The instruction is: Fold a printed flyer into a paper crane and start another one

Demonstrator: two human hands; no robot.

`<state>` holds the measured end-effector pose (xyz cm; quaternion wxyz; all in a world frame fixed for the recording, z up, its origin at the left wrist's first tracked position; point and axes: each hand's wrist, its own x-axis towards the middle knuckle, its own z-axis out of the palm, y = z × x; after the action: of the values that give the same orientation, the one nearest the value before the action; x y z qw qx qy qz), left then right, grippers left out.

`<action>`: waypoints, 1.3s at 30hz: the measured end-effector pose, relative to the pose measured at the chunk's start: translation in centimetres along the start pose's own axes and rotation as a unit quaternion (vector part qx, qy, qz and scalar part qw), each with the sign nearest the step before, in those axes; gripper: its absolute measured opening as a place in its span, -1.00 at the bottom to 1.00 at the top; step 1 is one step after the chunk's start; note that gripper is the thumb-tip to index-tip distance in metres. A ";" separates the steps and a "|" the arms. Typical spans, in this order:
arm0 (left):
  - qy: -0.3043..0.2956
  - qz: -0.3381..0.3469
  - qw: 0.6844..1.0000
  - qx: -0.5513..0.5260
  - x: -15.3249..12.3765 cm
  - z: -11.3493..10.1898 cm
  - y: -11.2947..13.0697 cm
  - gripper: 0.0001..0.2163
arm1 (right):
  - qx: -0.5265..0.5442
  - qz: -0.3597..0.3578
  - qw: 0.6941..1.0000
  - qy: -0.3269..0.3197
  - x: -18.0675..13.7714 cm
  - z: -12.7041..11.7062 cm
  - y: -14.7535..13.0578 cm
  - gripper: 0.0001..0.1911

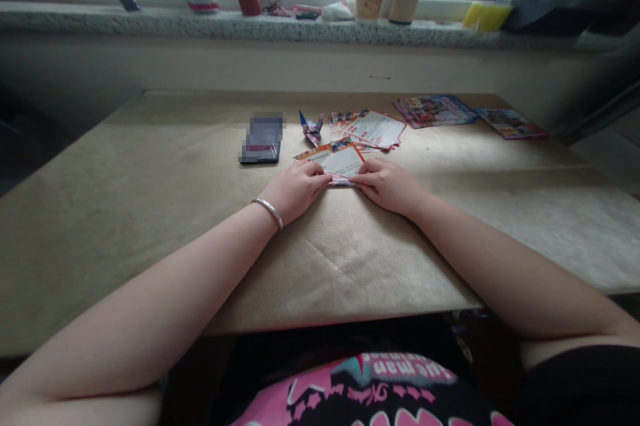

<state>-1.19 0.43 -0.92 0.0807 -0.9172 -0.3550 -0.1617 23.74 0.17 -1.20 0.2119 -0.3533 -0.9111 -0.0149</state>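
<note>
My left hand (296,188) and my right hand (387,185) rest side by side on the table (150,213), fingers curled and pressed onto a small folded piece of patterned paper (341,179) between them. A silver bangle circles my left wrist. Just beyond my fingertips lies a white and orange printed card (340,159). A folded paper crane (311,126) stands a little further back, apart from both hands.
A dark phone (261,141) lies left of the crane. Several printed cards (377,129) are stacked behind, and two colourful leaflets (435,110) lie at the back right. The windowsill (250,23) holds cans, a cup and small items.
</note>
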 end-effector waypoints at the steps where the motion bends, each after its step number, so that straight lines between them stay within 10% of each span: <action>1: 0.000 -0.001 1.000 -0.001 0.0 0.0 0.0 -0.69 | -0.001 0.001 1.000 0.000 0.0 0.0 0.0 -0.71; 39: -0.123 -0.062 0.987 0.080 0.2 -1.5 3.2 -0.54 | 0.000 0.039 0.999 -0.013 -0.1 -0.8 -0.1 -0.74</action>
<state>0.71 -2.22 0.48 0.0992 -0.8972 -0.4297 -0.0239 24.03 -0.13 -0.54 0.2006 -0.3889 -0.8992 -0.0025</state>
